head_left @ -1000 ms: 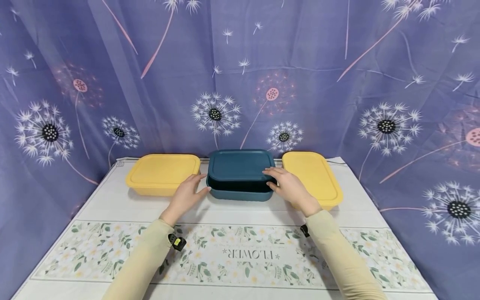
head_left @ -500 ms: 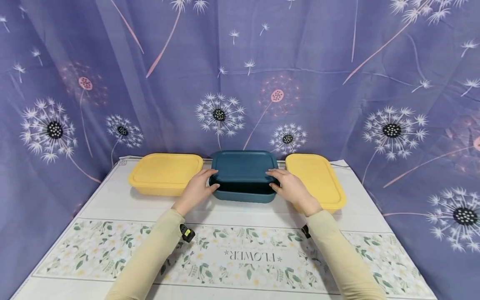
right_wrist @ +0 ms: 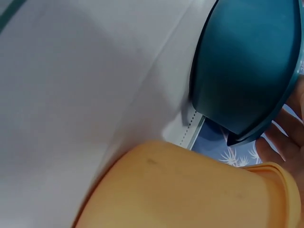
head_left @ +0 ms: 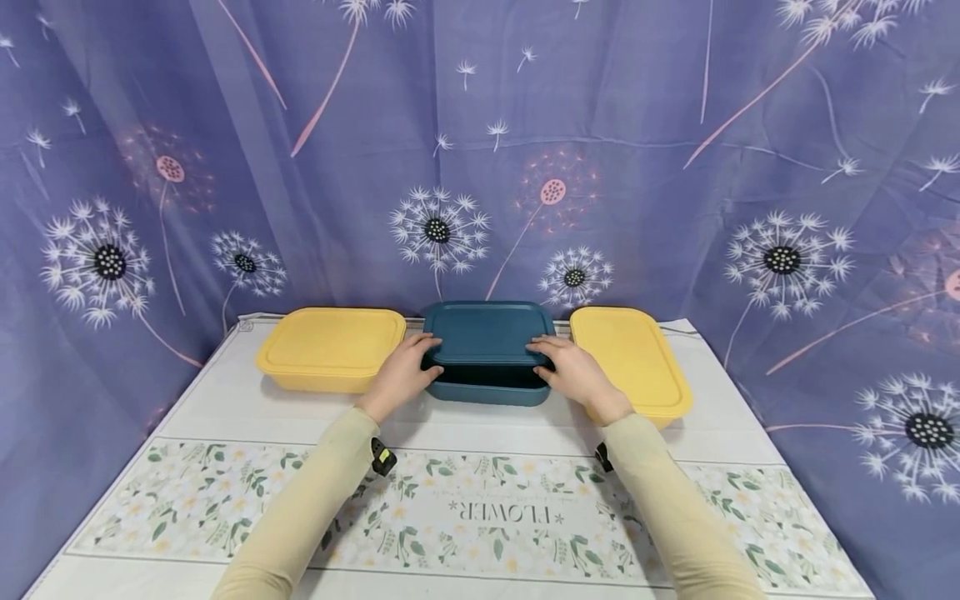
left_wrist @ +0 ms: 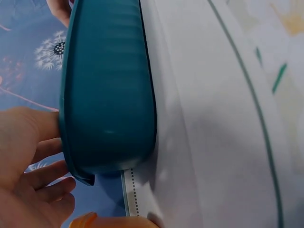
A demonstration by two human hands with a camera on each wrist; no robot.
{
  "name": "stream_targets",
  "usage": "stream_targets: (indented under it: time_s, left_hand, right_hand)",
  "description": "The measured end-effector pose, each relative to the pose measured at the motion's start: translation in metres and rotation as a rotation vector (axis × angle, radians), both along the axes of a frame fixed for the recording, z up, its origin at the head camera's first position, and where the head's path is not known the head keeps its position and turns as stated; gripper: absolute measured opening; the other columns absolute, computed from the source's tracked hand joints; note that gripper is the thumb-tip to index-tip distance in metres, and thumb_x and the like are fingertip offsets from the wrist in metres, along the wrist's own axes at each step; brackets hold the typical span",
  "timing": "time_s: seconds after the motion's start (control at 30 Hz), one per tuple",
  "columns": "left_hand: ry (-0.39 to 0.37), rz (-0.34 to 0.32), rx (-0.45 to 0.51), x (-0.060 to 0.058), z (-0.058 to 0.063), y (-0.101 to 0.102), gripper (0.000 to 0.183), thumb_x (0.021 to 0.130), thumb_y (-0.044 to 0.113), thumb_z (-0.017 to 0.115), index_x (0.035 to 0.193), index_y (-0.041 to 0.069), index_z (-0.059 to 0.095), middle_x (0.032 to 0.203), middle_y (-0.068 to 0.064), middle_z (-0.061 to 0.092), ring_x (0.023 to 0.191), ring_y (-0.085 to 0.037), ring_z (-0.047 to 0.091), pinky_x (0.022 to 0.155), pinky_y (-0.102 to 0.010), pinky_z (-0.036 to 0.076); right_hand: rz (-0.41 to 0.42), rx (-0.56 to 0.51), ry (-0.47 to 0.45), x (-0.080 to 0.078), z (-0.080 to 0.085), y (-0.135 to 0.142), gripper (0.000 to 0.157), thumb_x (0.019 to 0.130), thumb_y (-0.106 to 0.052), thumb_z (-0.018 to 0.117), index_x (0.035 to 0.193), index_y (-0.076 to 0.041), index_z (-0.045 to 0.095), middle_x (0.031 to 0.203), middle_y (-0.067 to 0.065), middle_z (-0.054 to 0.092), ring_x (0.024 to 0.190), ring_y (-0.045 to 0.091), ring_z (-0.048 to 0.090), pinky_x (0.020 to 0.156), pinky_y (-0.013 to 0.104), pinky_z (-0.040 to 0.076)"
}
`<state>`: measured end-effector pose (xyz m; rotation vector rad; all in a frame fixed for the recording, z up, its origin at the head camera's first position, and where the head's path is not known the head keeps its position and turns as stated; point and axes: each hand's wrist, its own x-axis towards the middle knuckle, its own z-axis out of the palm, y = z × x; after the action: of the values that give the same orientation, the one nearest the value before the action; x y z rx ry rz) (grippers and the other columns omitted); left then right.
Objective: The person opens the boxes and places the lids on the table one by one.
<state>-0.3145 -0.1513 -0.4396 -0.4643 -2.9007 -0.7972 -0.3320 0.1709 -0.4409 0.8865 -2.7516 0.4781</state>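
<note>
A dark teal lunch box point(head_left: 491, 393) stands at the back middle of the table. Its teal lid point(head_left: 487, 332) covers the rear part, leaving a dark opening along the front. My left hand point(head_left: 399, 375) holds the lid's left front corner, fingers over the top and thumb below its edge. At the right front corner my right hand point(head_left: 577, 371) does the same. From the left wrist, the box's side wall point(left_wrist: 109, 95) shows with the fingers point(left_wrist: 50, 178) bent beside the rim. The right wrist view has the right hand point(right_wrist: 287, 140) partly cut off at the frame's edge.
One yellow lidded box point(head_left: 330, 346) lies to the left and another yellow lidded box point(head_left: 630, 358) to the right, close beside my right hand. A flower-printed runner point(head_left: 495, 517) crosses the white table. Behind hangs a purple dandelion curtain point(head_left: 480, 167).
My left hand has moved right, from the box's left edge onto the lid's corner. The right hand has stayed at its corner. The view has shifted slightly, and the lid looks unmoved.
</note>
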Motion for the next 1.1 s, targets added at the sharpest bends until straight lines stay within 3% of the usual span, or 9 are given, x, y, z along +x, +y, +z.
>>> stream_targets:
  time_s: [0.2, 0.53, 0.93, 1.1]
  left_hand:
    - [0.014, -0.004, 0.004, -0.0029, -0.0031, 0.0007, 0.050, 0.096, 0.020, 0.071, 0.142, 0.005, 0.056, 0.152, -0.017, 0.044, 0.140, -0.035, 0.043, 0.112, -0.050, 0.038]
    - [0.036, 0.005, -0.008, -0.0046, -0.0031, 0.0003, 0.041, 0.096, 0.019, 0.071, 0.133, 0.004, 0.063, 0.149, -0.016, 0.048, 0.137, -0.034, 0.046, 0.110, -0.049, 0.040]
    - [0.050, -0.009, 0.008, -0.0045, -0.0008, -0.0016, 0.040, 0.098, 0.022, 0.069, 0.133, 0.004, 0.064, 0.149, -0.016, 0.048, 0.137, -0.034, 0.046, 0.111, -0.048, 0.039]
    - [0.081, -0.015, 0.006, -0.0051, 0.0006, -0.0028, 0.039, 0.098, 0.023, 0.068, 0.131, 0.004, 0.065, 0.147, -0.016, 0.051, 0.135, -0.034, 0.048, 0.110, -0.048, 0.041]
  right_hand:
    - [-0.005, 0.010, -0.004, -0.0032, -0.0033, -0.0010, 0.043, 0.093, -0.013, 0.074, 0.135, -0.008, 0.065, 0.141, 0.014, 0.057, 0.134, 0.035, 0.050, 0.104, 0.051, 0.046]
    - [0.001, 0.026, -0.009, -0.0048, -0.0017, -0.0010, 0.041, 0.094, -0.012, 0.073, 0.135, -0.010, 0.065, 0.139, 0.014, 0.059, 0.125, 0.034, 0.057, 0.092, 0.047, 0.053]
    - [0.043, 0.030, 0.009, -0.0052, 0.0028, 0.0014, 0.040, 0.096, -0.014, 0.070, 0.135, -0.009, 0.064, 0.138, 0.016, 0.059, 0.114, 0.032, 0.063, 0.078, 0.040, 0.054]
    - [0.052, 0.023, 0.022, -0.0047, 0.0049, 0.0014, 0.038, 0.097, -0.013, 0.069, 0.135, -0.008, 0.065, 0.136, 0.016, 0.061, 0.114, 0.032, 0.064, 0.082, 0.041, 0.055]
